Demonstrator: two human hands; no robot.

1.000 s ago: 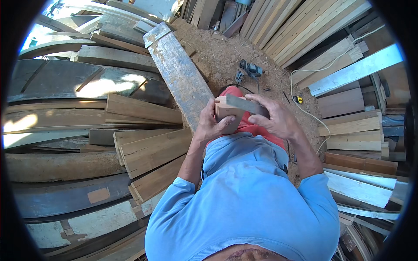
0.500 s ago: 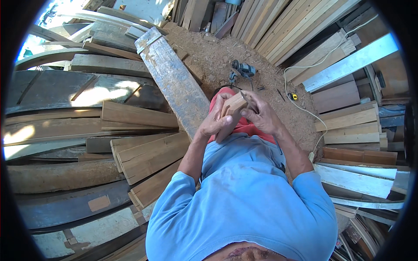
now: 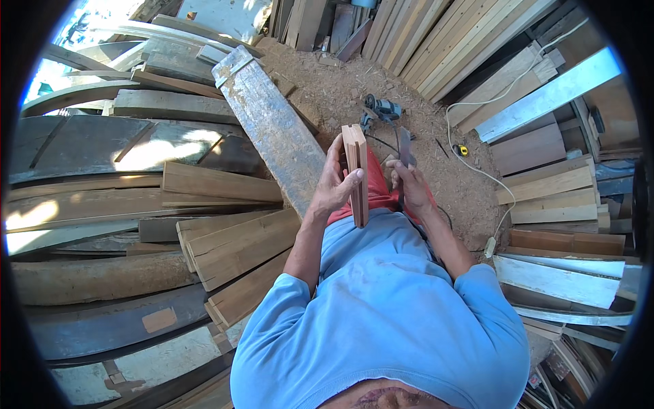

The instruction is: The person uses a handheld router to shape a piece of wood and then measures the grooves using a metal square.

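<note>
Upright in front of my lap stands a short block of light brown wood (image 3: 355, 160) with a groove running down its edge. My left hand (image 3: 334, 183) is closed round its left side, the thumb pressed against the near edge. To the right of the block, and apart from it, my right hand (image 3: 413, 189) grips a flat, narrow grey metal blade (image 3: 405, 143) that points up and away from me. Its lower end is hidden in the fingers, so I cannot tell its exact kind.
A long worn plank (image 3: 272, 123) slopes from the far left toward my legs. A corded power tool (image 3: 383, 108) and a yellow tape measure (image 3: 460, 150) lie on the sawdust-covered ground (image 3: 334, 82). Stacked boards (image 3: 238, 249) flank both sides, and a pale cable (image 3: 501, 184) runs at right.
The wood block has been turned from tilted to upright. My right hand has drawn away from it to the right and lower, and the metal blade now points up.
</note>
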